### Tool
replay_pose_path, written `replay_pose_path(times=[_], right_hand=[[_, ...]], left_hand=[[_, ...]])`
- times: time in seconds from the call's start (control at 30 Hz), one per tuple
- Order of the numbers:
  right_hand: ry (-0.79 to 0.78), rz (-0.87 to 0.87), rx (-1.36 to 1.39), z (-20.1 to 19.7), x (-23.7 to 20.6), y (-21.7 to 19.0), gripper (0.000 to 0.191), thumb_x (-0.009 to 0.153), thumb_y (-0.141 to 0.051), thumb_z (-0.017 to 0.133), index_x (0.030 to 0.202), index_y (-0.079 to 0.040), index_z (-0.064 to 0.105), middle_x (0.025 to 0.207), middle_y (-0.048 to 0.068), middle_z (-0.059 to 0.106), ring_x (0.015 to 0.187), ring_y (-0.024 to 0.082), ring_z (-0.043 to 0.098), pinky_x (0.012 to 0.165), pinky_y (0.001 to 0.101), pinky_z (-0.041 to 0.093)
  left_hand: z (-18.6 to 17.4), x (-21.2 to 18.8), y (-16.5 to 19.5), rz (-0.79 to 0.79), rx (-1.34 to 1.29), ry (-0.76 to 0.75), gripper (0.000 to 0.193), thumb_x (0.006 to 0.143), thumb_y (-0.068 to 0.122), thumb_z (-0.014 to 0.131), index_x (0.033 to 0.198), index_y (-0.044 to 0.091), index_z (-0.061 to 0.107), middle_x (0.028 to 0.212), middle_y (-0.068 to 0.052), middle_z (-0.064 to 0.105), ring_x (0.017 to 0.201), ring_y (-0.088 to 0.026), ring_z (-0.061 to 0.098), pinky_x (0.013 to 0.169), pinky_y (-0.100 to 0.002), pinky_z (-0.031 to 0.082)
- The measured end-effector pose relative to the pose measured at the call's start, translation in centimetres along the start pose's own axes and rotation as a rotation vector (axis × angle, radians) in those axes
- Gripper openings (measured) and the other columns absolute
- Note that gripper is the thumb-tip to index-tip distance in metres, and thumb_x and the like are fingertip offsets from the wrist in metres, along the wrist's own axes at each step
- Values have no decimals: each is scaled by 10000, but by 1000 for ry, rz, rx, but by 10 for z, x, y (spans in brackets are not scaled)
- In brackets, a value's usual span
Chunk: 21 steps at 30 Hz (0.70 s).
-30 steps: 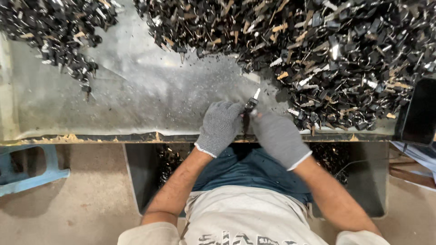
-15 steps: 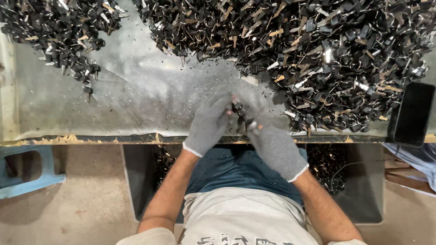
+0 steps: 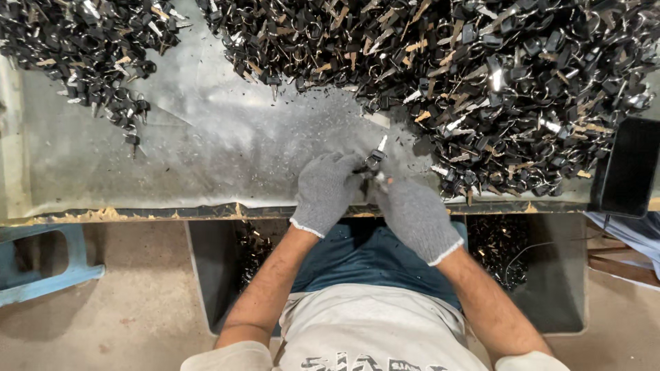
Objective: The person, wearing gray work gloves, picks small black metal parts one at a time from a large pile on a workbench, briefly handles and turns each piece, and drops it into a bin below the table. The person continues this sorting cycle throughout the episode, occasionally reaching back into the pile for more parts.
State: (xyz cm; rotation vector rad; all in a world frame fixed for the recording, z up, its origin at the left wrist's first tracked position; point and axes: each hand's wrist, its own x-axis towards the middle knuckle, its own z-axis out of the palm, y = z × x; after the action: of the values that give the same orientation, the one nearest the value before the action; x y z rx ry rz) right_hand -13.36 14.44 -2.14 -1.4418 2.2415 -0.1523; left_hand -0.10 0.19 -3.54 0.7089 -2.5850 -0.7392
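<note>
Both gloved hands have shifted slightly toward the bench edge since the earlier frame. Left hand [image 3: 326, 192] and right hand [image 3: 414, 214] pinch one small black-and-metal key-like part [image 3: 375, 159] between closed fingertips, above the metal bench [image 3: 206, 158], beside the large heap of similar parts [image 3: 495, 75]. Smaller pile [image 3: 82, 48] lies at far left.

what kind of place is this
Probably a small workshop or factory bench for sorting or assembling keys. A grey metal-topped table carries big heaps of black-headed keys on rings, and both grey-gloved hands work one piece over dark bins below.
</note>
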Motion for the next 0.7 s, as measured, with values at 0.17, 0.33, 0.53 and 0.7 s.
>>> replay_pose_path(times=[0.17,0.33,0.53,0.7], right_hand=[[106,-108,-64,2,11,-14,375,958,-172,591,1221,95,572,759,209,708,653,345,725,540,448,588],[146,-73,-154,3,7,-19,395,894,-79,575,1248,95,557,718,220,702,608,349,720,494,443,577],[209,-118,-150,10,17,-13,242,899,-86,578,1103,42,588,708,214,696,644,378,713,552,488,570],[240,-120,-113,5,12,-19,321,855,-95,581,1130,69,590,712,211,696,666,403,710,559,511,565]], left_hand=[[6,-2,-6,68,52,-43,229,831,129,709,1054,89,679,930,-118,696,918,-341,679,815,-467,527],[11,-3,-10,234,198,-18,324,873,103,629,1182,7,634,1003,-169,667,968,-352,654,887,-471,514],[17,-7,-11,248,228,18,331,884,91,611,1201,-3,619,1018,-166,661,973,-340,647,896,-467,510],[14,-7,-6,173,173,9,238,910,131,659,1136,61,632,968,-126,672,933,-323,665,841,-459,516]])
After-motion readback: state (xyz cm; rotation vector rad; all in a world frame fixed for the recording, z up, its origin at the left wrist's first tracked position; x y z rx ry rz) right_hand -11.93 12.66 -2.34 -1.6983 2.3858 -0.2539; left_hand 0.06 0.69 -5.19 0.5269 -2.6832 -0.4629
